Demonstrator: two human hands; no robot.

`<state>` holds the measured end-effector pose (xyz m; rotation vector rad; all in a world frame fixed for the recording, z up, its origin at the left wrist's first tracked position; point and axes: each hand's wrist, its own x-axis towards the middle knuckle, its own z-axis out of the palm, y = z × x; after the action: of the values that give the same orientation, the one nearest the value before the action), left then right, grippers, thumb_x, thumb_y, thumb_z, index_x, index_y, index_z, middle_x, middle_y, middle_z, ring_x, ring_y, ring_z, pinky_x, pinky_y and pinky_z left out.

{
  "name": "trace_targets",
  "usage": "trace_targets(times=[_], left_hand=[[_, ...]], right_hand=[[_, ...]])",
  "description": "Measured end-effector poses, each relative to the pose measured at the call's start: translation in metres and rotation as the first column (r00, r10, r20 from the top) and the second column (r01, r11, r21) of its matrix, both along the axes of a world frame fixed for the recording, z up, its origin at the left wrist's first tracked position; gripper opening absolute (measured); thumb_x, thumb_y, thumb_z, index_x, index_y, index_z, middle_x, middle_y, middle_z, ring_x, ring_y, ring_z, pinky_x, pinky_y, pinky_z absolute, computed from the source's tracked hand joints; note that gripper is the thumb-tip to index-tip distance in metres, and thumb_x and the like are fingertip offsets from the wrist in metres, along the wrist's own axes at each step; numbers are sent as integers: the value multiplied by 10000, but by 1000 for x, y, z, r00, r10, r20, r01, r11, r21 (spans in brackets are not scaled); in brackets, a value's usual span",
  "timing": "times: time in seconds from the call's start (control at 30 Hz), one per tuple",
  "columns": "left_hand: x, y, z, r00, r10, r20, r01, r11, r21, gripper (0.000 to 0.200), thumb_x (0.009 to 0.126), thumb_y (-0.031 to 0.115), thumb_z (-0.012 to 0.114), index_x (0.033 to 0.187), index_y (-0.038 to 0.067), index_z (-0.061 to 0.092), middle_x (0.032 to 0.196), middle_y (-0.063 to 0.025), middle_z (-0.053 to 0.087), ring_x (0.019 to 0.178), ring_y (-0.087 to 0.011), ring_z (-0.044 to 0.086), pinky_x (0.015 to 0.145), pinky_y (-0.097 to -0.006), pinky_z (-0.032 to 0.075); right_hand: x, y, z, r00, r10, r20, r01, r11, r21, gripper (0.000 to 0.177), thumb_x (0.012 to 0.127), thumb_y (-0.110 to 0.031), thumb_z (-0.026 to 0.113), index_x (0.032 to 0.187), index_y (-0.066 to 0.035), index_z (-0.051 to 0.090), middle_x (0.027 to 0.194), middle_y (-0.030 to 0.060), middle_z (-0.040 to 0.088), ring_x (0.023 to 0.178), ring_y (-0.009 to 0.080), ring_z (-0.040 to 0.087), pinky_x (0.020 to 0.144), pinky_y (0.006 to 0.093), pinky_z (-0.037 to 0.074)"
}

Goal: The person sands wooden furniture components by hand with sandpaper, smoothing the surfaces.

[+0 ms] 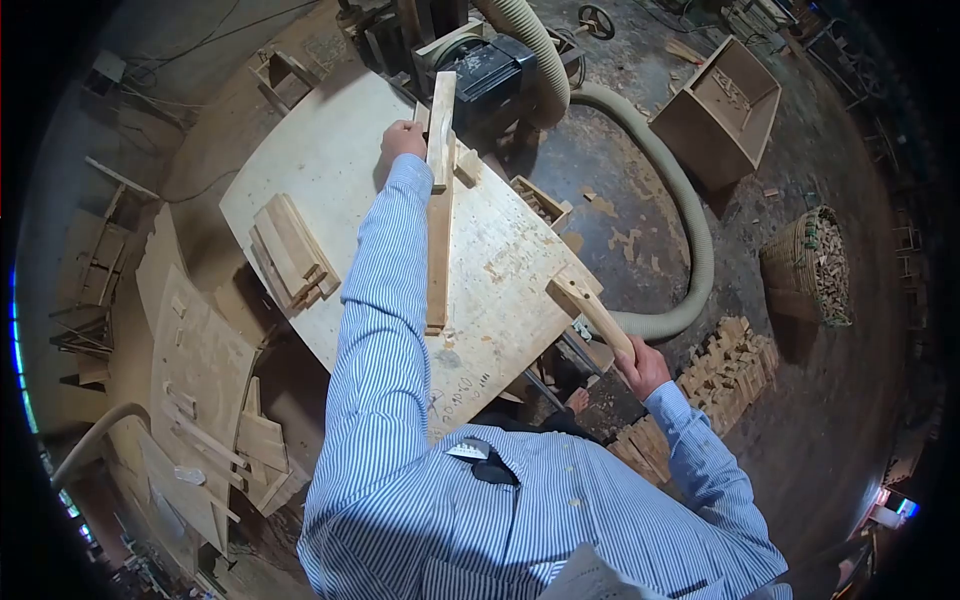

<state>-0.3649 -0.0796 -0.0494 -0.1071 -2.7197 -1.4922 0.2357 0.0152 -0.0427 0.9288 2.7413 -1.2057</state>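
My right hand (643,366) is closed around the near end of a curved wooden piece (603,322). That piece has dark holes at its far end, which lies over the table's right edge. At the far side of the table my left hand (403,140) is closed against a small wooden piece (421,116), its fingers partly hidden. Right beside it stands a long upright-looking wooden bar (441,130), set along a longer wooden strip (438,260) on the tabletop. A small block (467,167) juts out to the right of the bar.
Flat boards (290,245) are stacked on the left of the pale worktable (500,300). Behind it is a machine with a dark motor (490,80) and a thick hose (690,220). Cut blocks (730,370), a wooden bin (715,120) and a basket (800,265) stand at right.
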Motion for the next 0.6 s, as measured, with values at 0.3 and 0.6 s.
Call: trace_targets(times=[0.3, 0.6], left_hand=[[-9, -2, -10, 987, -68, 147, 60, 996, 59, 221, 905, 195, 754, 1033, 17, 780, 937, -153, 778, 771, -222, 743, 738, -358, 598], [-1, -1, 8, 986, -57, 158, 19, 973, 232, 301, 871, 103, 749, 1162, 29, 725, 928, -142, 761, 731, -191, 730, 670, -321, 594]], right_hand=[[1, 3, 20, 996, 15, 91, -18, 999, 33, 379, 1002, -325, 601, 1250, -39, 581, 991, 253, 703, 911, 457, 698, 803, 509, 544], [2, 7, 54, 994, 14, 106, -16, 1000, 15, 356, 1005, -336, 620, 1220, -55, 594, 993, 246, 710, 929, 461, 696, 791, 510, 552]])
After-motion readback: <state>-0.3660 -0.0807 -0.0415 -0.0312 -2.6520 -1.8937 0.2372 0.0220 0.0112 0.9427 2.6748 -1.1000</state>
